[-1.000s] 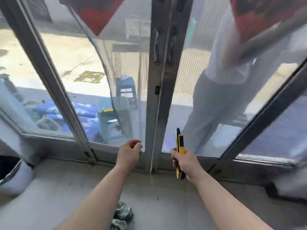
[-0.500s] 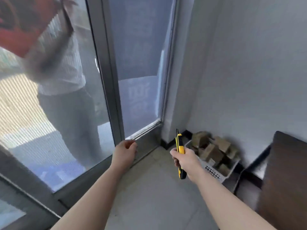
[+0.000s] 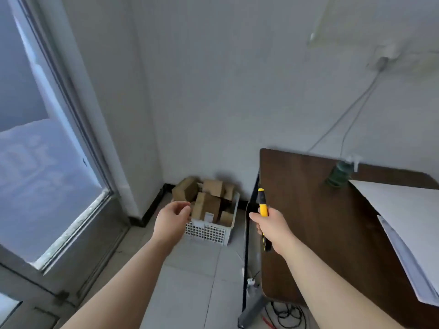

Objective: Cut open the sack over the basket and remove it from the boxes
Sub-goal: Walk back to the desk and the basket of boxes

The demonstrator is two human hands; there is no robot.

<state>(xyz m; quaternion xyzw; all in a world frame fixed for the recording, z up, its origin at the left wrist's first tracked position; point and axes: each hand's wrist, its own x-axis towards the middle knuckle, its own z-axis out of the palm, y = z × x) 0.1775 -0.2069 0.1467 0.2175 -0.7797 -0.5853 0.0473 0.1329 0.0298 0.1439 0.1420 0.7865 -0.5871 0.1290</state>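
white basket [image 3: 209, 232]: on floor, wall corner. brown boxes [image 3: 206, 205]: heaped inside basket. left hand [image 3: 171, 222]: at basket's left edge, fingers loosely curled, empty. right hand [image 3: 273, 228]: right of basket, fist round yellow utility knife [image 3: 263, 205], tip up. brown table [image 3: 308, 210]: right of basket.

- The left hand [image 3: 174, 218] is bare, with nothing worn on it.
- The left forearm [image 3: 123, 281] behind it is bare along all its visible length.
- The right hand [image 3: 270, 225] is bare at the grip.
- The right forearm [image 3: 325, 281] is bare from the wrist just behind the grip to the view's lower edge.
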